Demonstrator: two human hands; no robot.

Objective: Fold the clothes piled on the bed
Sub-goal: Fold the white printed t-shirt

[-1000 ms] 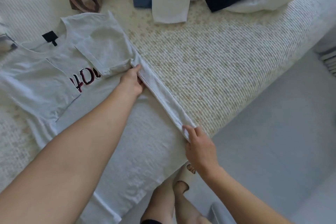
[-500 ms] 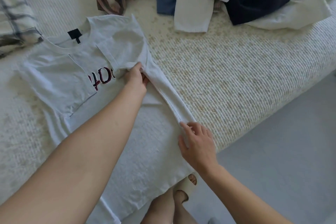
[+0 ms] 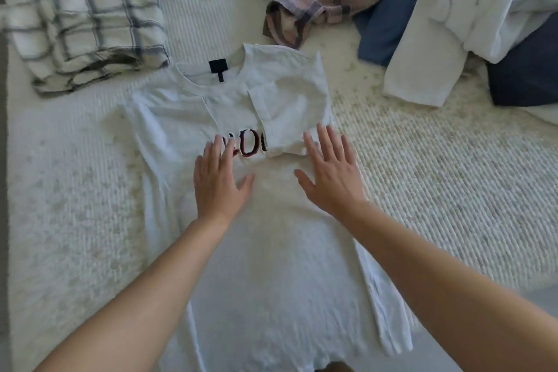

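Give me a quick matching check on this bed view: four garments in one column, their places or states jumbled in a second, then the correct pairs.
Things:
1. white T-shirt
2. grid-check cloth
3. brown plaid garment
4. navy garment

Places or states:
A. crumpled in the pile, just beyond the T-shirt's collar
B. spread flat, right sleeve folded in, under the left hand and right hand
C. far right edge, partly under white clothes
D. folded, upper left

Pairs: 1-B, 2-D, 3-A, 4-C

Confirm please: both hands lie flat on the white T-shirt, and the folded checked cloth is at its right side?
Not quite. The head view shows the folded checked cloth at the left of the white T-shirt, not the right. The left hand and right hand do lie flat on it.
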